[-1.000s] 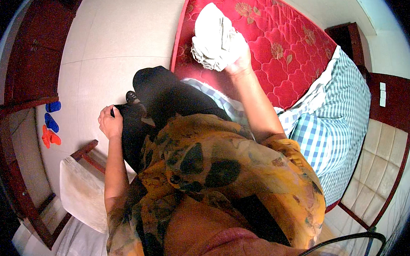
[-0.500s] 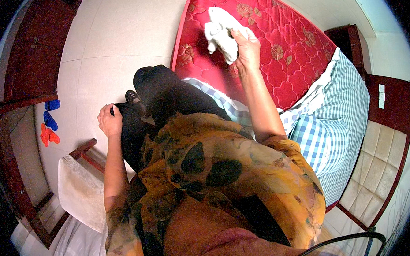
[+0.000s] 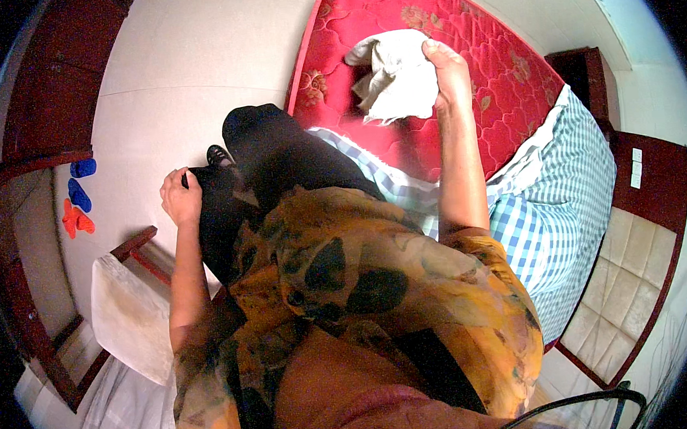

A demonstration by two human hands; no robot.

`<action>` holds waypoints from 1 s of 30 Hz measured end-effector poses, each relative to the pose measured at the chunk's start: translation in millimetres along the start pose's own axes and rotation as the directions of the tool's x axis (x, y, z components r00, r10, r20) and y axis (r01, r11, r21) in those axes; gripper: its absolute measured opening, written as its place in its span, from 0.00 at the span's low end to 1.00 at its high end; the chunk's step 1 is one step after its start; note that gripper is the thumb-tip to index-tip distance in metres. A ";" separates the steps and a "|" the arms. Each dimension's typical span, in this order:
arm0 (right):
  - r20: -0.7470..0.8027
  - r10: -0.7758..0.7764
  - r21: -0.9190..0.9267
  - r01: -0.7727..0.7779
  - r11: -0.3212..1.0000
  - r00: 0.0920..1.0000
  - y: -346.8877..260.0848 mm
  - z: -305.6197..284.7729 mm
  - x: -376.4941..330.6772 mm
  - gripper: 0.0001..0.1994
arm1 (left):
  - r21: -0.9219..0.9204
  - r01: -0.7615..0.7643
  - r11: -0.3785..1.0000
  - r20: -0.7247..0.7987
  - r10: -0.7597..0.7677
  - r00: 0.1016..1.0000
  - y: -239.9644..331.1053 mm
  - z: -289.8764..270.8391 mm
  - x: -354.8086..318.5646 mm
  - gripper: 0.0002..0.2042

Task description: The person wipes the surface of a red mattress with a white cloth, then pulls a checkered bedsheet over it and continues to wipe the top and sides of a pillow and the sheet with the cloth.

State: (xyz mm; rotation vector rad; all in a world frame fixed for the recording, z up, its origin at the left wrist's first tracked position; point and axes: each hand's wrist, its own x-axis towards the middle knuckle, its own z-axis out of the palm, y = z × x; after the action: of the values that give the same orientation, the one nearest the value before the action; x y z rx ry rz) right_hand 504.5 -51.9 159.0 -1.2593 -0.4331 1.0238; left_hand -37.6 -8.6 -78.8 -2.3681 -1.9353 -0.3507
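Out over the red quilted mattress, my right hand is closed on one side of a white cloth. The cloth hangs partly spread, with loose folds and a ragged lower edge, and a dark shadow lies on the mattress beside it. My left hand rests by my black-trousered knee, its fingers curled. A small bit of something black shows at those fingers, too little to name.
A blue-and-white checked sheet lies bunched on the bed's near side, by a padded headboard. A pale-seated chair stands left of me. Blue slippers and orange slippers lie on the tiled floor, near dark red cabinets.
My right hand has moved right and slightly nearer. The white cloth, crumpled before, now hangs more spread out. My left hand has hardly moved.
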 end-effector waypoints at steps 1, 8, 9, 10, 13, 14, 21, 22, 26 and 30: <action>0.009 0.034 0.035 -0.034 0.999 0.999 -1.9 -0.8 -2.5 0.10 | -0.021 0.051 0.998 0.040 -0.050 0.998 8.8 -9.4 4.0 0.14; -0.017 0.132 -0.185 -0.133 0.974 0.991 32.8 -51.8 17.1 0.09 | -0.072 0.307 0.949 0.240 -0.283 0.929 70.6 -94.9 26.0 0.15; -0.118 0.076 -0.443 -0.121 0.888 0.990 45.1 -70.0 26.3 0.08 | -0.071 0.311 0.948 0.242 -0.286 0.927 71.0 -95.5 26.8 0.15; -0.114 -0.158 -0.751 0.019 0.660 0.981 59.3 -94.7 33.7 0.08 | -0.074 0.317 0.945 0.246 -0.291 0.925 71.7 -94.2 27.9 0.15; -0.141 -0.388 -0.855 0.086 0.512 0.911 61.6 -87.9 12.7 0.10 | -0.010 0.055 0.998 0.068 -0.055 0.996 13.7 -24.9 4.5 0.15; -0.151 -0.338 -0.831 0.066 0.552 0.929 65.0 -92.0 8.4 0.11 | 0.005 -0.002 1.000 0.032 0.002 0.999 6.5 -15.0 1.0 0.15; -0.179 -0.247 -0.936 -0.087 0.342 0.952 92.6 -93.6 -9.2 0.27 | -0.040 0.133 0.990 0.115 -0.128 0.985 10.5 -12.8 12.3 0.14; -0.089 -0.358 -0.983 -0.023 0.183 0.929 94.0 -84.6 -15.5 0.25 | -0.046 0.153 0.987 0.123 -0.146 0.982 10.2 -13.6 11.9 0.14; 0.121 -0.522 -0.977 0.009 -0.211 0.844 95.8 -76.8 -23.2 0.16 | -0.113 0.238 0.965 0.173 -0.217 0.961 21.6 -29.0 14.6 0.14; -0.096 -0.392 -0.975 -0.006 0.224 0.915 95.5 -104.0 -7.7 0.09 | -0.049 0.169 0.985 0.131 -0.161 0.978 21.8 -33.6 14.3 0.14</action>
State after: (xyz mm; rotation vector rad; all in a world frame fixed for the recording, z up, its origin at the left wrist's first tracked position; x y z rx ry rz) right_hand 542.5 -120.9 41.5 -2.3963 -1.0438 0.1484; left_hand -18.3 -5.9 -41.0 -2.3242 -2.2162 -0.2761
